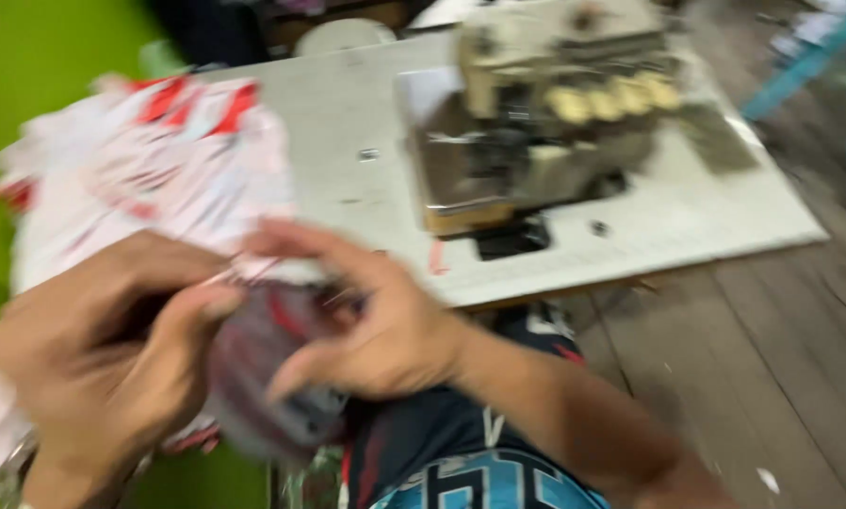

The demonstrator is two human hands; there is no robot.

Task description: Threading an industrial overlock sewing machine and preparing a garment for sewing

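A blurred view from a head-worn camera looks down at a person's two bare hands working over their lap, in front of a white desk with a sewing machine on it. The left hand and the right hand meet at a piece of white and red fabric, just off the desk's near left corner; each grip is closed on the cloth, with fingers and thumb pinching its edge between them. Below the hands a darker greyish fold of cloth hangs toward the lap. Judging from this, the piece is in hand and being sorted or straightened, and it has not reached the machine: nothing lies under the needle area. A large heap of white and red cloth is piled along the desk's left edge. The beige sewing machine, with a row of pale yellow knobs, stands toward the desk's far right. The floor is worn wooden boards; a bright green surface fills the left side, and a teal object shows blurred at the far right
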